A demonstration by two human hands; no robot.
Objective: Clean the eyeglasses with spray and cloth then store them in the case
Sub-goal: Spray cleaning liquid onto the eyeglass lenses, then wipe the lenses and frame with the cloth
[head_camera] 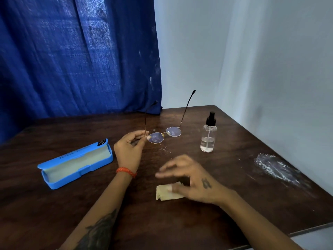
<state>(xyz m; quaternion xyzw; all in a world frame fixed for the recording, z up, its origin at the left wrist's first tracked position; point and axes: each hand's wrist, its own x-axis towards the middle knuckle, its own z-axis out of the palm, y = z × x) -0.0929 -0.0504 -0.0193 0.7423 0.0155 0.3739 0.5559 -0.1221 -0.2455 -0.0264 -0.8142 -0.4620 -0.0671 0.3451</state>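
Thin gold-rimmed eyeglasses point(165, 135) are held above the dark wooden table point(54, 204), arms unfolded and pointing away from me. My left hand point(128, 150) pinches the frame at the left hinge. My right hand point(191, 179), blurred, hovers with fingers spread over a folded yellowish cloth point(164, 193) lying on the table; its thumb touches or nearly touches the cloth. A clear spray bottle point(208, 135) with a black pump stands upright to the right of the glasses. An open blue case point(75, 164) with a pale lining lies to the left.
A blue curtain point(77, 55) hangs behind the table on the left and a pale wall point(252, 51) stands on the right. A whitish smear point(275, 166) marks the table near its right edge. Small droplets speckle the wood under the glasses.
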